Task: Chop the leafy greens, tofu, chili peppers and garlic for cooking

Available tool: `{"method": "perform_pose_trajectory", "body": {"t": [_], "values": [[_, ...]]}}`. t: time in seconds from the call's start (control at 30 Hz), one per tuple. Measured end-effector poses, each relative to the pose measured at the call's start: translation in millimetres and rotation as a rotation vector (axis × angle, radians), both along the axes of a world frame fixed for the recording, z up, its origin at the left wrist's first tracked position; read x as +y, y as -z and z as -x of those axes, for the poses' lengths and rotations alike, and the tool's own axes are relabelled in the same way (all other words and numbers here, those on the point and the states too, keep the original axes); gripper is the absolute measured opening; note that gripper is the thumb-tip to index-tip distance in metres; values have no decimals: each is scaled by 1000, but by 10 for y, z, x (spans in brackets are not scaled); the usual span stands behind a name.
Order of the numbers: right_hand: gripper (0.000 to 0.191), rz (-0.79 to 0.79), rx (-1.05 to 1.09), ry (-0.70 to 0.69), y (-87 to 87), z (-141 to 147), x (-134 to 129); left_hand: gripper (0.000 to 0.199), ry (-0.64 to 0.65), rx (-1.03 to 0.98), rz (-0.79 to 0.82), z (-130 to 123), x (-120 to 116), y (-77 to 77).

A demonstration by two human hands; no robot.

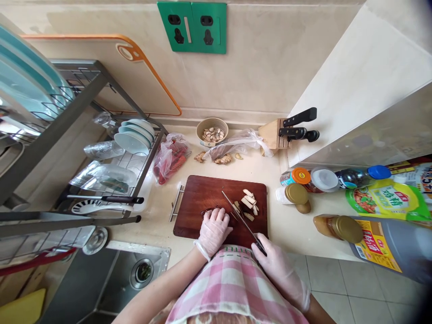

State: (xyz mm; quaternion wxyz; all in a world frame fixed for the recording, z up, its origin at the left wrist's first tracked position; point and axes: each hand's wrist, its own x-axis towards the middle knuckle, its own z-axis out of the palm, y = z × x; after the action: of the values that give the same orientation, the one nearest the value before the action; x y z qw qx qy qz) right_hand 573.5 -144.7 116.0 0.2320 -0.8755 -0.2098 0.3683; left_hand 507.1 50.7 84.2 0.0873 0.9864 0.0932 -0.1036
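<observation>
- Head view: left hand [215, 231], in a thin glove, bends its fingers over dark food [206, 210] on the board [194, 198]; it seems to press there so the food stays still; I cannot tell if it grips it.
- Right hand [268, 257] is wrapped round the handle of the knife [241, 216]; the blade slants over the board, between the left hand and the pale slices [249, 199]; the slices lie near the board's right edge, maybe to be out of the way.
- Behind the board, on the worktop [155, 225], a bowl [212, 122] has what looks like garlic [214, 135] in it; ginger [222, 159] lies just in front.
- A clear bag [173, 143] holds red food [167, 171].
- The block [269, 129] keeps more knives [300, 117] in its slots, handles out, perhaps for easy reach.
- A jar [327, 226] on the right holds brown stuff.
</observation>
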Motion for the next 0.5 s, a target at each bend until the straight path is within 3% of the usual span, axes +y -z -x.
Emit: {"method": "perform_pose_trajectory", "body": {"t": [0.1, 0.23, 0.5], "values": [[40, 8, 6, -30, -43, 27, -55, 22, 31, 116, 19, 27, -53, -20], [41, 63, 36, -32, -34, 61, -80, 21, -36, 322, 5, -49, -129, 49], [48, 136, 44, -63, -28, 118, -141, 28, -42, 356, 15, -153, -141, 120]]}}
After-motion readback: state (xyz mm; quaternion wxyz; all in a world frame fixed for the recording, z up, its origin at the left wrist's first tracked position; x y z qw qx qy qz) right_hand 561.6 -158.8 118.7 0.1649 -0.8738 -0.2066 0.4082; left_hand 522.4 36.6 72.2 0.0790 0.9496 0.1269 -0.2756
